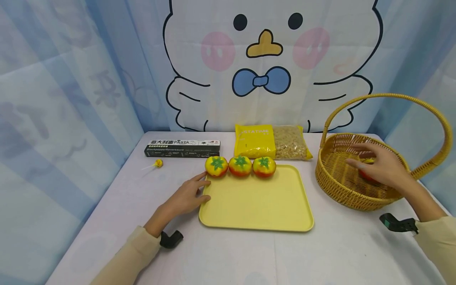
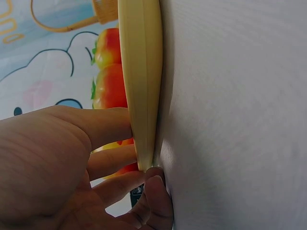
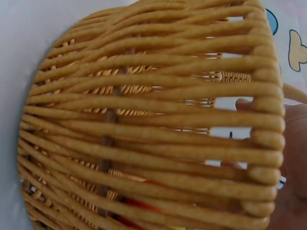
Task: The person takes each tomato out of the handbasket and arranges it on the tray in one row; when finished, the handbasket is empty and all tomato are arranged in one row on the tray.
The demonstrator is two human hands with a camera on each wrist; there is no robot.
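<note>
My left hand (image 1: 190, 194) rests at the left edge of the yellow tray (image 1: 256, 206). In the left wrist view its thumb and fingertips touch the tray's rim (image 2: 141, 72), with the outer fingers bent close to the table. Three red-and-yellow tomatoes with green tops, a left one (image 1: 216, 166), a middle one (image 1: 240, 166) and a right one (image 1: 264, 167), sit in a row along the tray's back edge. My right hand (image 1: 382, 166) reaches into the wicker basket (image 1: 338, 190), fingers extended and holding nothing visible. Under it lies a red item (image 1: 368, 177), mostly hidden; the basket's weave (image 3: 192, 91) fills the right wrist view.
Behind the tray lie a yellow pasta bag (image 1: 254, 141) with a see-through half and a dark pasta box (image 1: 182, 149). A yellow lollipop (image 1: 158, 163) is in front of the box. The basket's tall handle (image 1: 392, 95) arches over it. A printed curtain (image 1: 221, 103) hangs behind the table.
</note>
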